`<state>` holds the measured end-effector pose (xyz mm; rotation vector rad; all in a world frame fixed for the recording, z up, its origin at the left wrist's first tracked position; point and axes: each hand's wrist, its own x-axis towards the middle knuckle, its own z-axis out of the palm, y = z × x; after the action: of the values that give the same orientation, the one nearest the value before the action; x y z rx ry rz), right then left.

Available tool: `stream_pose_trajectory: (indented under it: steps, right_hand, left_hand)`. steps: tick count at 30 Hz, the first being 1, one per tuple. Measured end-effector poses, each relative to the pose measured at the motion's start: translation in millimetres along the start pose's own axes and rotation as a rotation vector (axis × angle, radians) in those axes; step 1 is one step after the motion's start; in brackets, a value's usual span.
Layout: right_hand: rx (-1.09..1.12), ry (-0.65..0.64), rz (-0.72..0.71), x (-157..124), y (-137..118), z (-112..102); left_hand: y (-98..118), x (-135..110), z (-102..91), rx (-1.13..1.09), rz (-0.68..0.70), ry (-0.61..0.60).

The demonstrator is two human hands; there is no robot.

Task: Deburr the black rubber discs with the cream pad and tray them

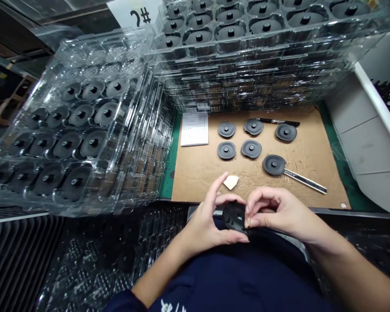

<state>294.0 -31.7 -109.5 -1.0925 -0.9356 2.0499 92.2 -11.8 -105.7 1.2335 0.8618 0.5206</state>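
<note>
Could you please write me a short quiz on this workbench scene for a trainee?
1. How many black discs lie on the cardboard?
2. True or false: the white sheet lies to the left of those discs.
3. What do the left hand and right hand hold between them? A) a marker B) a black disc C) a folded cloth

Key:
1. Six.
2. True.
3. B, a black disc.
</note>
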Motion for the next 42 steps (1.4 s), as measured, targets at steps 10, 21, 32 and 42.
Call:
stream_pose_trajectory:
  steps: [10, 21, 32, 42]
  right_hand:
    - [0.123, -0.208, 0.069, -0.3, 3.6, -26.9]
    - [0.199, -0.173, 0.047, -15.2, 3.1, -46.7]
    - [0.132, 0.015, -0.073, -22.2, 22.7, -50.5]
    - [-0.635, 0.178, -0.399, 27.9, 70.7, -49.6]
  left_hand:
    - [6.8, 18.2, 9.7, 0.043, -0.105, -0.102]
    - [4.8, 40.3, 22.6, 0.144, -0.056, -0.192]
    - [5.5, 47.6, 21.6, 0.197, 0.083, -0.172]
    - [75.4, -15.5, -46.1, 0.736, -0.285, -0.029]
